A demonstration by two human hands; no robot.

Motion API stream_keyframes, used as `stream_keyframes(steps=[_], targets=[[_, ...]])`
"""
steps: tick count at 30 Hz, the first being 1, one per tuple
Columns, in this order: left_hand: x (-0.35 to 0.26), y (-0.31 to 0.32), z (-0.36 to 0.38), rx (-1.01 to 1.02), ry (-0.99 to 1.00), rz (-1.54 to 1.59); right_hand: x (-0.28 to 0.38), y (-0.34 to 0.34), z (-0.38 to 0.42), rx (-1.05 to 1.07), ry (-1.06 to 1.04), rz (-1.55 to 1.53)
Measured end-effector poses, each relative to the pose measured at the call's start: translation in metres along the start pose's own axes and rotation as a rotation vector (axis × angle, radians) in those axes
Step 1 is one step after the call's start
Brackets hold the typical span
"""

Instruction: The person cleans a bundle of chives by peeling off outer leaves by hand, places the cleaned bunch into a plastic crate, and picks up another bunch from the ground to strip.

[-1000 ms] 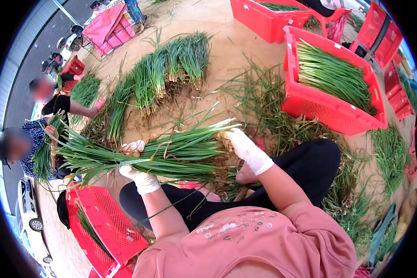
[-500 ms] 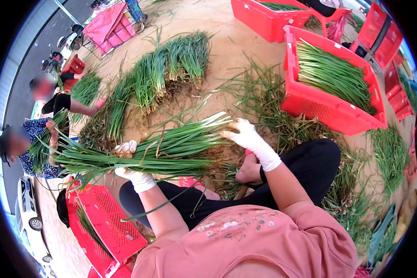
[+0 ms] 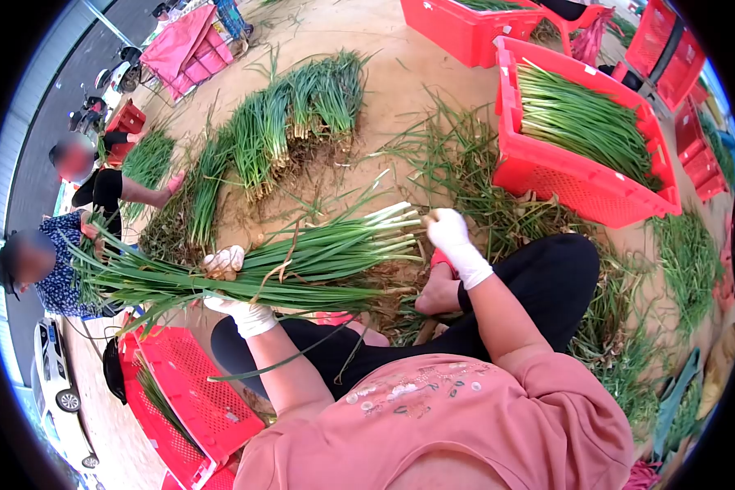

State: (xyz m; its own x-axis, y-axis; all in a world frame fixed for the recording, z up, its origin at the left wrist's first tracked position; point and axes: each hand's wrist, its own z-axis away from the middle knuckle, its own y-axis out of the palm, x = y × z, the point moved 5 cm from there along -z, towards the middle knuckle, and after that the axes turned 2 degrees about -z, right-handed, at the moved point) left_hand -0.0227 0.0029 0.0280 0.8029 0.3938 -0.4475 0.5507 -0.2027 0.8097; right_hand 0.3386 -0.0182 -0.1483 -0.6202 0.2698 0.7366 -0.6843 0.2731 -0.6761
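My left hand (image 3: 224,261), in a white glove, is closed around the leafy part of a bunch of chives (image 3: 318,253) held across my lap. Its green leaves trail to the left, and the pale stem ends point right. Brown dry leaves hang over the middle of the bunch. My right hand (image 3: 447,230), gloved too, is just off the stem tips with its fingers curled together. Whatever those fingers hold, if anything, is too small to make out.
Beyond the bunch, a row of chives (image 3: 302,114) lies on the ground. A red crate (image 3: 563,184) full of chives stands at the right, another red crate (image 3: 196,392) at lower left. Loose trimmings (image 3: 514,220) lie beside my legs. A co-worker (image 3: 65,253) sits at the left.
My right hand has drawn back to the right from the stem ends, and its fingers have curled in. More of the pale stems shows. My left hand keeps its hold.
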Motion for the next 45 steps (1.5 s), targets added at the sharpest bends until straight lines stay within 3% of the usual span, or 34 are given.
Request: stream_keyframes(steps=[2,3,5,8,9,11,14,15,17,20,22,24,26,28,29,32,34,36,37,40,42,45], targets=[[-0.012,-0.004,-0.004,0.034,-0.028,0.044,-0.097,0.004,-0.037,-0.124,0.204,-0.316],[-0.015,0.003,-0.006,0.221,-0.059,0.145,-0.106,-0.016,-0.038,-0.175,0.306,-0.468],[-0.019,0.000,-0.006,0.141,0.005,0.106,-0.082,-0.055,-0.029,-0.223,0.406,-0.619],[-0.026,-0.016,-0.007,-0.004,0.085,-0.153,0.000,-0.048,-0.009,0.301,0.244,-0.854],[-0.023,-0.014,-0.006,-0.034,0.065,-0.177,0.025,-0.041,0.000,0.471,0.149,-0.776],[-0.014,0.002,0.000,-0.060,-0.070,-0.218,0.062,-0.031,0.018,0.468,0.015,-0.699],[-0.006,-0.004,-0.008,0.130,-0.006,-0.157,0.084,0.002,0.029,0.518,0.195,-1.281],[-0.004,0.002,-0.005,0.133,-0.007,-0.155,0.082,0.000,0.028,0.515,0.194,-1.282],[0.005,0.007,0.002,0.006,-0.133,-0.064,0.079,0.000,0.034,0.675,0.453,-1.540],[0.005,-0.024,-0.007,-0.063,-0.074,-0.235,0.079,-0.008,0.032,0.769,0.376,-1.505],[0.006,-0.031,-0.005,-0.141,-0.092,-0.248,0.064,0.001,0.025,0.725,0.303,-1.454],[0.007,-0.025,-0.003,-0.172,-0.132,-0.234,0.069,0.000,0.026,0.768,0.101,-1.385],[0.007,-0.028,-0.004,-0.205,-0.130,-0.198,0.071,0.003,0.031,0.771,0.084,-1.411],[0.009,-0.027,-0.004,-0.233,-0.155,-0.164,0.067,0.013,0.040,0.764,0.459,-1.665],[0.009,-0.026,-0.004,-0.231,-0.154,-0.166,0.068,0.014,0.040,0.765,0.458,-1.668],[0.011,-0.022,-0.004,-0.199,-0.153,-0.147,0.076,0.016,0.044,0.897,0.374,-1.516],[0.012,-0.024,-0.003,-0.224,-0.178,-0.175,0.079,0.013,0.046,0.934,0.186,-1.165],[0.015,-0.021,-0.003,-0.189,-0.179,-0.186,0.082,0.010,0.039,0.918,-0.052,-0.618],[0.015,-0.019,-0.002,-0.155,-0.179,-0.198,0.084,0.009,0.040,0.918,-0.051,-0.620],[0.018,-0.034,-0.003,-0.211,-0.198,-0.219,0.092,0.006,0.042,0.868,-0.173,-0.428],[0.019,-0.033,-0.003,-0.235,-0.193,-0.190,0.095,0.000,0.035,0.409,-0.430,-0.334],[0.018,-0.034,-0.003,-0.225,-0.184,-0.213,0.081,0.003,0.033,0.337,-0.231,-0.602]])
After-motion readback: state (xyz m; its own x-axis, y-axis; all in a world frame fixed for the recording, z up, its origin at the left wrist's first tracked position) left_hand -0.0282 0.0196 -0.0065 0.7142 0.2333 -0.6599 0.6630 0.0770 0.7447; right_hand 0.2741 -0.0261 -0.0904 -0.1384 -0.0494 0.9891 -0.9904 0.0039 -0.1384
